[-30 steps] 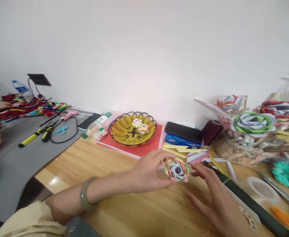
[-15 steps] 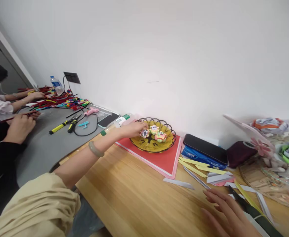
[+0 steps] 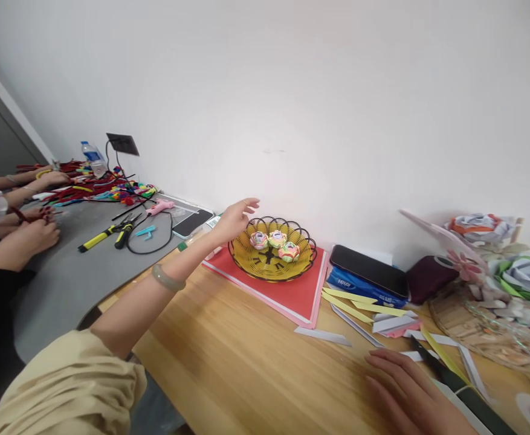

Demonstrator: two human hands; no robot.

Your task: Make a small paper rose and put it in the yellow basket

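My left hand point(image 3: 236, 220) hovers at the left rim of a yellow woven basket point(image 3: 246, 258) with a looped black edge. Its fingers are loosely bent and apart, and I see nothing in them. In the basket sit three small folded flower-like balls: a whitish-purple one point(image 3: 259, 240), a cream one point(image 3: 277, 238) and a yellow-green one with red point(image 3: 289, 252). Under the basket lies red paper point(image 3: 287, 296). My right hand point(image 3: 407, 389) rests on the wooden table at the lower right, fingers stretched out and holding nothing, near a long dark green and black item point(image 3: 450, 377).
Yellow paper strips point(image 3: 350, 308) and white strips point(image 3: 323, 335) lie before a blue tissue pack point(image 3: 359, 287) with a phone point(image 3: 368, 269) on it. Left, a grey table point(image 3: 96, 266) bears pliers point(image 3: 124, 232), a pink glue gun point(image 3: 159, 207) and co-workers' hands point(image 3: 31, 238).
My left hand has let go of the whitish-purple ball in the basket and drawn up and left, its fingers opening. My right hand stays nearly where it was. The view has shifted slightly.
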